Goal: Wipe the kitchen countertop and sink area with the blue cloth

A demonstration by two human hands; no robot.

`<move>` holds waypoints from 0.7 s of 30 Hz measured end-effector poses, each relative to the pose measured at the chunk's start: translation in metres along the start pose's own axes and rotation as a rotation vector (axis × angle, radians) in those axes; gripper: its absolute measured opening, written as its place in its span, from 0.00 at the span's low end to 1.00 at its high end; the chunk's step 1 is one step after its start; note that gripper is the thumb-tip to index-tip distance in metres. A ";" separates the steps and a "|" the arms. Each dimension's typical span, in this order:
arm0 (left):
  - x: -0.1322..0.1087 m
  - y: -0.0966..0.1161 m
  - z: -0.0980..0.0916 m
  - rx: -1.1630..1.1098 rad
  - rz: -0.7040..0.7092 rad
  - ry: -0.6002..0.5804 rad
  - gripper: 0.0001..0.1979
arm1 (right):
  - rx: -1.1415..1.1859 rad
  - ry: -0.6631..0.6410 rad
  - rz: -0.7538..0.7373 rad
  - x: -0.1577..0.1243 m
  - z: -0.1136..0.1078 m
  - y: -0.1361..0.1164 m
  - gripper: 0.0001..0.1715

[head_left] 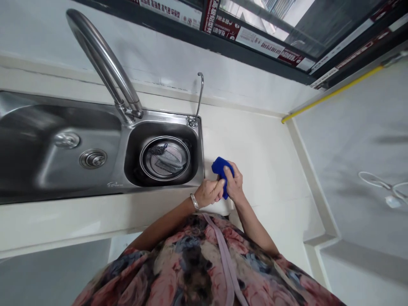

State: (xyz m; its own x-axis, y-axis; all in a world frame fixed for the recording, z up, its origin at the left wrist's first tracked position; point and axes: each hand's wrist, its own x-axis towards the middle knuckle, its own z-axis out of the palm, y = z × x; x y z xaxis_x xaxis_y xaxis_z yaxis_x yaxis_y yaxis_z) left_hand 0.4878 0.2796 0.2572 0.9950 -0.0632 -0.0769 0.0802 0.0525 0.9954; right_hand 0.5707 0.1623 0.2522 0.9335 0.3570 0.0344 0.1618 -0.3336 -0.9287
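A small blue cloth (220,166) is bunched between both hands just above the white counter (264,157), right of the sink. My right hand (235,183) is closed around the cloth's right side, thumb on top. My left hand (208,193), with a silver bracelet at the wrist, is closed and pinches the cloth's lower edge. The hands touch each other.
A steel double sink (63,170) lies to the left, with a round strainer basket (165,158) in its small right bowl. A tall curved tap (105,63) and a thin second tap (198,100) stand behind it. A white wall with a hanging cable (382,187) closes the right side.
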 end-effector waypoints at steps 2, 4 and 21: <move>0.000 0.011 0.002 -0.091 0.104 -0.051 0.33 | 0.027 0.090 0.091 0.003 -0.003 0.001 0.28; 0.002 0.016 0.004 -0.224 0.106 -0.064 0.34 | 0.072 0.171 0.159 -0.002 -0.005 0.001 0.29; 0.007 -0.003 0.004 -0.420 -0.143 0.080 0.35 | 0.162 -0.043 0.030 -0.032 -0.024 -0.036 0.21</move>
State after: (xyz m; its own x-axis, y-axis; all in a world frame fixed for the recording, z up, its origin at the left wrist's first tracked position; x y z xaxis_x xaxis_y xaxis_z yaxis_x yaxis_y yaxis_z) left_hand 0.4946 0.2754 0.2539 0.9722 -0.0226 -0.2329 0.2178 0.4503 0.8659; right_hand 0.5430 0.1418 0.2932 0.9218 0.3876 -0.0067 0.0773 -0.2008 -0.9766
